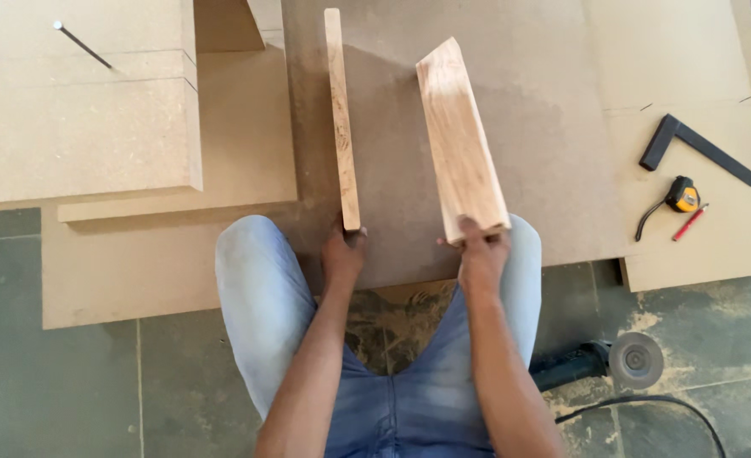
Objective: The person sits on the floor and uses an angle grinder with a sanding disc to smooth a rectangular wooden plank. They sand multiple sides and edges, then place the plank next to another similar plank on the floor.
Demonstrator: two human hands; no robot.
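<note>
Two wooden boards stand on a brown fibreboard sheet (554,144) in front of my knees. My left hand (342,257) grips the near end of the narrow wooden board (341,119), which stands on its edge and runs away from me. The near end of the wider wooden board (460,140) is gripped by my right hand (482,259). This board is tilted so its broad face shows. The two boards lie roughly side by side with a gap between them.
Stacked fibreboard panels (78,127) lie at the left, with a long nail (82,44) on top. At the right are a black try square (696,148), a yellow tape measure (682,196) and a red pencil (689,223). An angle grinder (600,363) rests on the floor.
</note>
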